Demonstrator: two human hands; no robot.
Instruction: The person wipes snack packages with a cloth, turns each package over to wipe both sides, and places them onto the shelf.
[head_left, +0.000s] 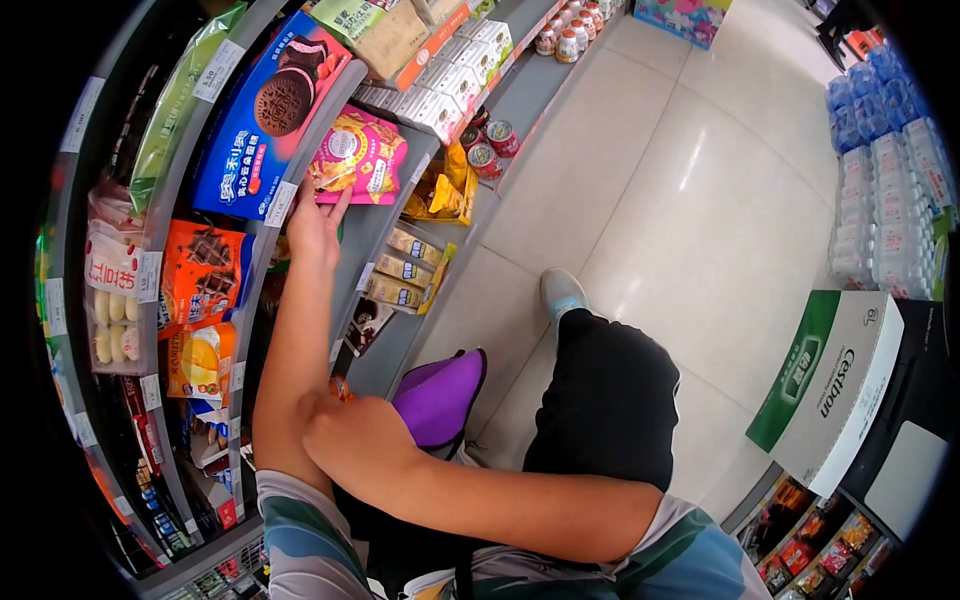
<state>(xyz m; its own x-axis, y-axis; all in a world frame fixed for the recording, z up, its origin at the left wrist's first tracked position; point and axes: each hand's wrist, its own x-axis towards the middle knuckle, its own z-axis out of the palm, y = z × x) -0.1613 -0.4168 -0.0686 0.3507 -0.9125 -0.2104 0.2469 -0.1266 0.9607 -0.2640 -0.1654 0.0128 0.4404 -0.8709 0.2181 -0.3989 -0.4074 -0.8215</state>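
My left hand [316,228] reaches into the shelf at the lower left corner of a pink snack bag [362,160]. Its fingers close on the bag's edge, one lying over the front. The bag still rests on the shelf board. To its left stands a blue cookie box [268,110] with a chocolate sandwich cookie printed on it. My right arm crosses in front of my body, and my right hand [345,425] is folded against my left arm near the elbow; its fingers are hidden. Beside that forearm hangs a purple bag [440,398].
Several shelf tiers carry an orange snack packet [205,270], white small boxes [440,90], cans [485,160] and yellow packs [405,268]. Bottled-water packs [885,210] stand on the right, near a Cestbon carton [830,385]. Pale floor tiles [690,210] lie between.
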